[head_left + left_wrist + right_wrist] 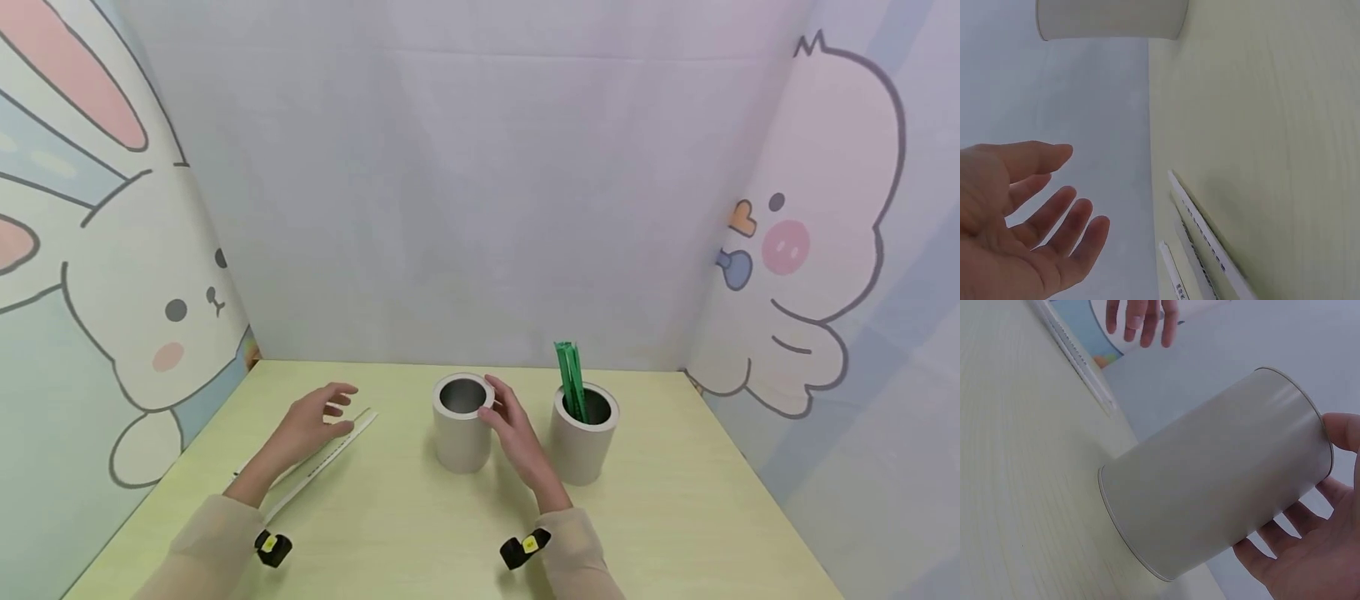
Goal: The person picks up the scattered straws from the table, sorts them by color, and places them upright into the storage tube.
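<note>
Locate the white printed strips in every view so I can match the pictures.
Head: left of centre, low in the picture, slanting up to the right by the left hand; strips.
Left wrist: at the bottom, right of centre; strips.
Right wrist: upper left, slanting down to the right; strips.
Shared landmark: the left hand, lower left in its own wrist view, only its fingers at the top in the right wrist view.

A printed rabbit (131,292) shows left; a printed chick (832,183), right; pale cloth (465,208) between.
</note>
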`<state>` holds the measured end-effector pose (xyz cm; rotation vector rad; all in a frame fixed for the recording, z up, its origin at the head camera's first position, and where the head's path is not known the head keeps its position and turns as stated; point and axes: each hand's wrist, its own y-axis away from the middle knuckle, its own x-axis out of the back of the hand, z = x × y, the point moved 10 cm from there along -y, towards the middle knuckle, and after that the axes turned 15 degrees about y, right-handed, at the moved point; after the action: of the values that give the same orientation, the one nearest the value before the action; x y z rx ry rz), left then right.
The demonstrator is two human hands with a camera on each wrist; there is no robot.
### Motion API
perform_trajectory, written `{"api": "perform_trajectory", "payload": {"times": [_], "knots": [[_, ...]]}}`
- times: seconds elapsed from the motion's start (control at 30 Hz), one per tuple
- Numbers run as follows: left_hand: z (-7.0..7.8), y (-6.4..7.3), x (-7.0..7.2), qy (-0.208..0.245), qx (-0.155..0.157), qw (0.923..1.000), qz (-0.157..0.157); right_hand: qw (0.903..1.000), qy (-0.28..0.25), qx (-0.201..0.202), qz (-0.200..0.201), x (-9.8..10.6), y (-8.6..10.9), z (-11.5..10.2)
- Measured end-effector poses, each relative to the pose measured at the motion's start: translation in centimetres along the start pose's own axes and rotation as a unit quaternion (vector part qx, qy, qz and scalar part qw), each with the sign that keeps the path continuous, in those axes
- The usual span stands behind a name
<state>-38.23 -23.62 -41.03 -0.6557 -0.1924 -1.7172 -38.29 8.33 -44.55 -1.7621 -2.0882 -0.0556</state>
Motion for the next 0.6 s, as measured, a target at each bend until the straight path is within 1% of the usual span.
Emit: {"api": "perform_trajectory", "payload": {"times": [0.1,0.2,0.3,0.47,0.6], "knots": [[-1.2,0.9,-0.2,-0.007,0.015,0.9993,-0.034,1.0,0.0,0.002,-0.002,-0.1,0.0,0.1],[-2.0,1.6,-0.5,-0.009,0.03,0.9977,-0.06,1.0,0.004,0.001,-0.004,-0.1,-0.1,0.2],[-2.6,2.2,-0.5,-0.006,0.047,0.9966,-0.068,1.0,0.005,0.001,-0.004,-0.1,-0.1,0.2],[-3.8,2.8,-0.7,-0.009,0.063,0.9952,-0.075,1.0,0.004,0.003,-0.006,-0.1,-0.1,0.2],[-4.4,3.0,-1.0,-0.039,0.048,0.9946,-0.084,1.0,0.005,0.003,-0.003,-0.1,0.0,0.2]]}}
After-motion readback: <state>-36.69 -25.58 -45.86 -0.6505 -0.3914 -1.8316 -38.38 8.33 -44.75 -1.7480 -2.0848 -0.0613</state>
